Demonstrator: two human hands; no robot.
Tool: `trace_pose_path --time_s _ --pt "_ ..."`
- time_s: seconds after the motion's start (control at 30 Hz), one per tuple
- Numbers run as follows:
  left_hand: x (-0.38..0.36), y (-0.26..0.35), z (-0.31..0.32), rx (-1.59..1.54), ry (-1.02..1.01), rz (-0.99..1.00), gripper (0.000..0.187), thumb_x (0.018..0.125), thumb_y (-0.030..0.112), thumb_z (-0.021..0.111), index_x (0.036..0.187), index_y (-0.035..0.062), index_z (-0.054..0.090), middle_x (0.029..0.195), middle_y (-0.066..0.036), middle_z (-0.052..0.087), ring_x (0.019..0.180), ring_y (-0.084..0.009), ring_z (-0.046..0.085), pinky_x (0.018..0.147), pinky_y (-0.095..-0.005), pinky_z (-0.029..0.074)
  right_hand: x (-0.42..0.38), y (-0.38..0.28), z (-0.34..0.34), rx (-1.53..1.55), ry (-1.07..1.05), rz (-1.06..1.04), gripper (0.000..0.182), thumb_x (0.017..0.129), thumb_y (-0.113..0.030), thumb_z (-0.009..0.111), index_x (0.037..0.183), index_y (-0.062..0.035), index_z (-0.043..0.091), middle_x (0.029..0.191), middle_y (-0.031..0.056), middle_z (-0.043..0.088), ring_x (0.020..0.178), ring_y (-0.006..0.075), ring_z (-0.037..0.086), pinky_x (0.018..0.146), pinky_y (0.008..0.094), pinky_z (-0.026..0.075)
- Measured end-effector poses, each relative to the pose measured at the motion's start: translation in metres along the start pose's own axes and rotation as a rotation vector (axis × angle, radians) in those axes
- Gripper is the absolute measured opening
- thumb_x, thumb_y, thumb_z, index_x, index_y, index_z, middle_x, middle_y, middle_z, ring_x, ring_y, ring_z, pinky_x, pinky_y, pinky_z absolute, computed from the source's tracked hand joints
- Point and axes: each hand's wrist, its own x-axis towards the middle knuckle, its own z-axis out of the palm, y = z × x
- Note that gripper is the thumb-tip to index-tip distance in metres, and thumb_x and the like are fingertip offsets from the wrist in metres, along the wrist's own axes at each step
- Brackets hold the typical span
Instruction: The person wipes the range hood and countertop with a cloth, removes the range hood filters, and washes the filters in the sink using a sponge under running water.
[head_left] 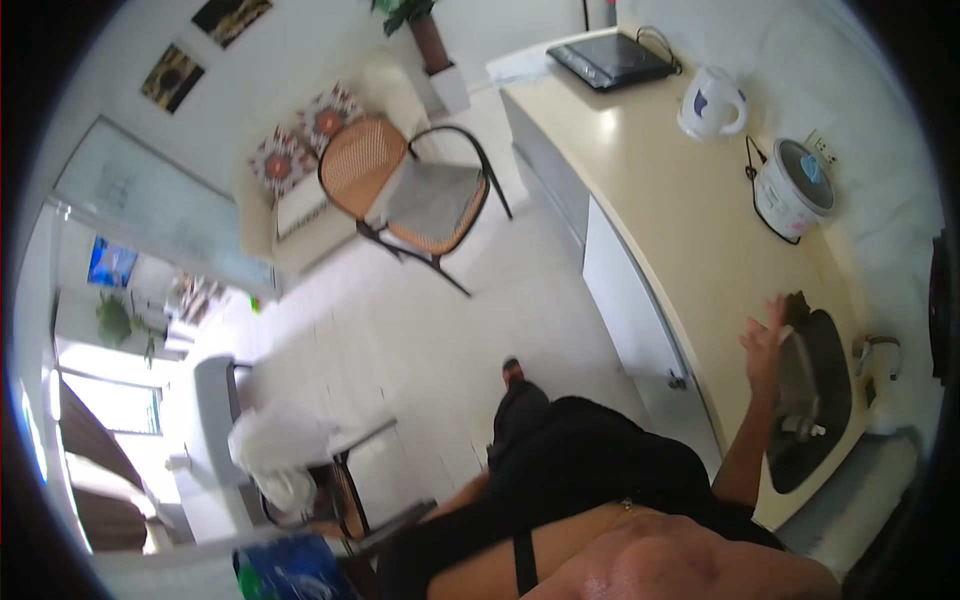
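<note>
My right hand (763, 338) is over the counter (672, 210), at the near corner of the steel sink (812, 375). Its fingers are apart and stretched out, with nothing in them. Right beside the fingertips lies a small dark cloth-like thing (797, 308) at the sink's edge. A metal faucet (880, 345) stands on the sink's far side. Of my left arm (458, 497) only a strip of skin shows beside my black clothing; the fingers are hidden.
A rice cooker (790, 195), a white kettle (712, 105) and a black cooktop (612, 60) stand along the counter. A cane chair (425, 195) is in front of the sofa (385, 95). Another chair with white plastic bags (280, 445) and a blue package (300, 570) are at lower left.
</note>
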Motion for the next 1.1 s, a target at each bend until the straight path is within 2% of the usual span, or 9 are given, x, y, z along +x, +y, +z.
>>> trace_pose_path --time_s 0.17,0.23,0.33,0.4,0.47,0.5,0.8,0.93,1.1 --pt "0.027 0.0 -0.084 -0.503 0.113 -0.143 0.057 0.086 0.05 0.035 0.125 0.0087 0.039 0.129 -0.018 0.038 0.121 -0.0356 0.033 0.094 -0.0574 0.023 0.037 -0.039 0.195 -0.337 -0.613 -0.014 0.054 0.08 -0.023 0.061 0.127 -0.007 0.041 0.13 0.013 0.04 0.108 0.028 0.048 0.089 0.0382 0.04" --pt "0.047 0.007 -0.117 -0.763 0.19 -0.164 0.057 0.085 0.05 0.036 0.126 0.0099 0.036 0.131 -0.016 0.036 0.122 -0.0347 0.032 0.094 -0.0591 0.022 0.049 -0.045 0.257 -0.579 -0.713 -0.228 0.047 0.083 -0.031 0.055 0.122 -0.0054 0.047 0.133 0.0136 0.037 0.11 0.0301 0.048 0.089 0.0381 0.04" --pt "0.081 0.032 -0.18 -1.118 0.337 -0.129 0.059 0.085 0.05 0.039 0.129 0.0117 0.033 0.133 -0.014 0.034 0.124 -0.0332 0.03 0.093 -0.0616 0.019 0.072 -0.088 0.307 -0.382 -0.641 -0.147 0.042 0.086 -0.037 0.049 0.112 -0.0034 0.055 0.127 0.0156 0.044 0.106 0.0317 0.051 0.088 0.038 0.04" --pt "0.108 0.061 -0.232 -1.278 0.439 -0.038 0.06 0.084 0.049 0.041 0.131 0.0129 0.031 0.135 -0.012 0.032 0.125 -0.0322 0.028 0.092 -0.0633 0.018 0.1 -0.089 0.322 -0.389 -0.443 -0.131 0.04 0.088 -0.036 0.045 0.092 -0.001 0.063 0.084 0.0181 0.063 0.083 0.0303 0.06 0.076 0.0378 0.044" --pt "0.138 0.097 -0.29 -1.274 0.454 0.097 0.061 0.084 0.049 0.042 0.132 0.0141 0.029 0.137 -0.011 0.03 0.127 -0.0312 0.027 0.092 -0.0651 0.017 0.138 -0.109 0.316 -0.377 -0.441 0.043 0.038 0.088 -0.034 0.045 0.086 -0.0002 0.063 0.077 0.0173 0.063 0.072 0.0282 0.061 0.069 0.0373 0.046" --pt "0.144 0.126 -0.323 -1.235 0.44 0.173 0.062 0.083 0.049 0.043 0.133 0.0147 0.028 0.138 -0.01 0.029 0.127 -0.0307 0.026 0.092 -0.0659 0.016 0.16 -0.089 0.318 -0.315 -0.208 -0.112 0.036 0.088 -0.033 0.045 0.084 -0.0009 0.063 0.064 0.0133 0.06 0.064 0.0269 0.059 0.065 0.0361 0.046" --pt "0.172 0.397 -0.519 -0.882 0.265 0.859 0.041 0.083 0.03 0.053 0.12 0.0139 0.048 0.122 -0.004 0.047 0.114 -0.0187 0.04 0.095 -0.051 0.024 0.307 -0.197 0.27 -0.282 0.248 -0.344 0.019 0.085 -0.018 0.056 0.091 -0.0006 0.061 0.089 0.0085 0.056 0.069 0.0144 0.055 0.052 0.0246 0.046" --pt "0.057 0.55 -0.568 -0.776 0.285 0.908 0.036 0.083 0.021 0.053 0.115 0.005 0.051 0.114 -0.005 0.053 0.106 -0.0149 0.047 0.091 -0.0304 0.033 0.356 -0.275 0.27 -0.088 0.268 -0.419 0.017 0.087 -0.014 0.051 0.098 -0.0036 0.059 0.094 0.001 0.054 0.08 0.0106 0.051 0.064 0.0241 0.047" --pt "-0.01 0.719 -0.64 -0.744 0.144 1.491 0.037 0.085 0.024 0.053 0.114 0.0012 0.051 0.115 -0.007 0.052 0.108 -0.0161 0.046 0.093 -0.0283 0.034 0.398 -0.364 0.257 -0.023 0.322 -0.588 0.017 0.086 -0.017 0.055 0.096 -0.0044 0.059 0.092 0.0019 0.06 0.074 0.0101 0.051 0.057 0.0248 0.045"
